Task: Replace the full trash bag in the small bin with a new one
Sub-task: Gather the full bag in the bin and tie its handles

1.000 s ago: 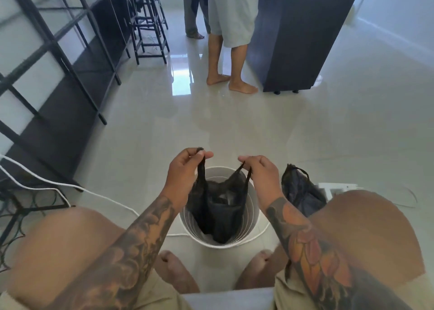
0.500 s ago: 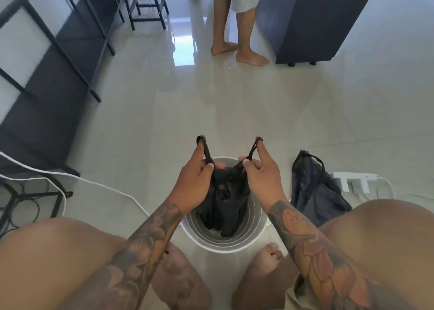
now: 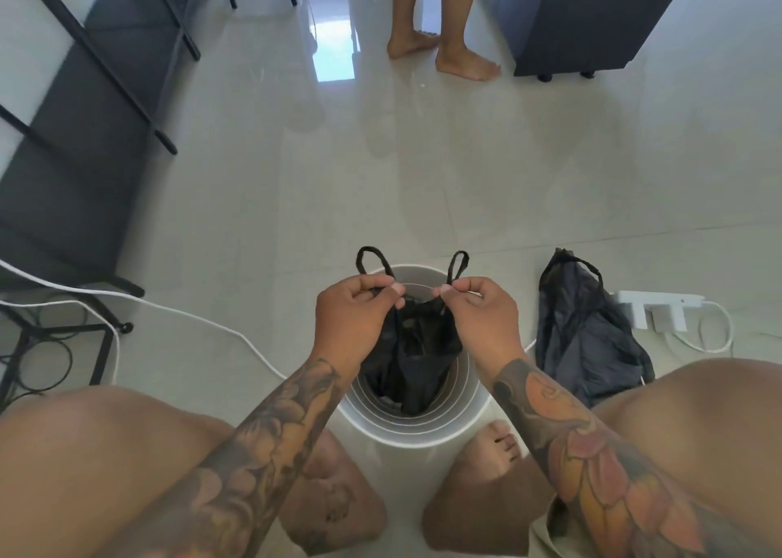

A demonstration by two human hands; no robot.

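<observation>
In the head view, the bottom of the white bin (image 3: 412, 424) at lower centre is hidden by the black bag (image 3: 408, 363) hanging inside it, and what the bag holds cannot be made out. Both forearms cover parts of the bin's rim. The left hand (image 3: 353, 318) pinches one bag handle between thumb and curled fingers, and the right hand (image 3: 480, 316) pinches the other; two handle loops stick up above the knuckles. A second dark bag (image 3: 584, 333) lies on the floor (image 3: 423, 176) just right of the bin, partly behind a knee. A white power strip (image 3: 653, 308) at the right is blurred. At the top edge, another person's legs (image 3: 444, 37) are cut off; two bare feet show.
</observation>
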